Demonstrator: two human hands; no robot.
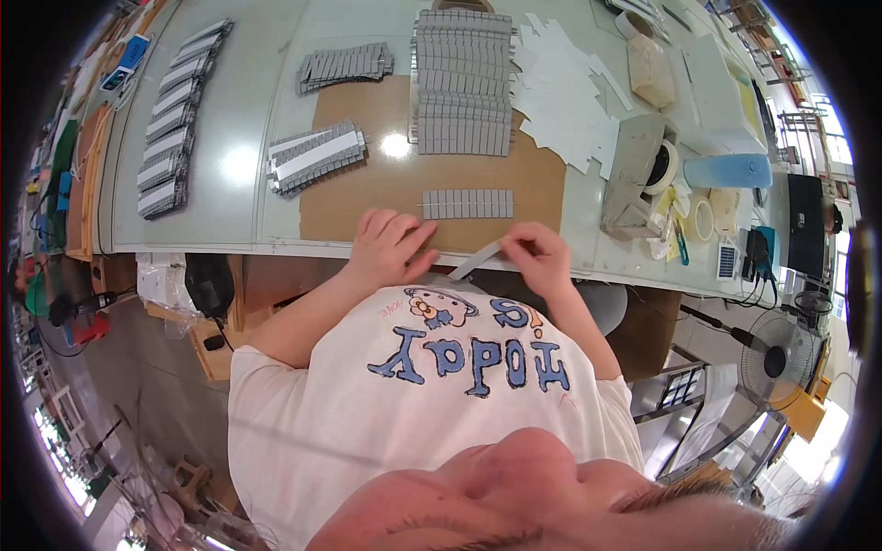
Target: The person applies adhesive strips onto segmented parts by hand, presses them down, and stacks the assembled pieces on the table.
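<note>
My right hand (pixel 537 257) pinches the upper end of a thin grey strip (pixel 476 261), which slants down to the left over the table's front edge. My left hand (pixel 392 246) rests at the same edge, fingers curled and close together; whether anything is between them is hidden. Just beyond both hands, a short row of grey segments (pixel 468 204) lies flat on the brown board (pixel 358 217). Farther back on the board is a tall stack of similar grey pieces (pixel 464 87).
Grey bundles (pixel 317 158) lie left of the stack, with a long row (pixel 184 119) at the far left. White sheets (pixel 570 92) spread right of it. A tape dispenser (pixel 634 179), blue bottle (pixel 729 171) and small tools stand at the right. A fan (pixel 776 358) is beside the table.
</note>
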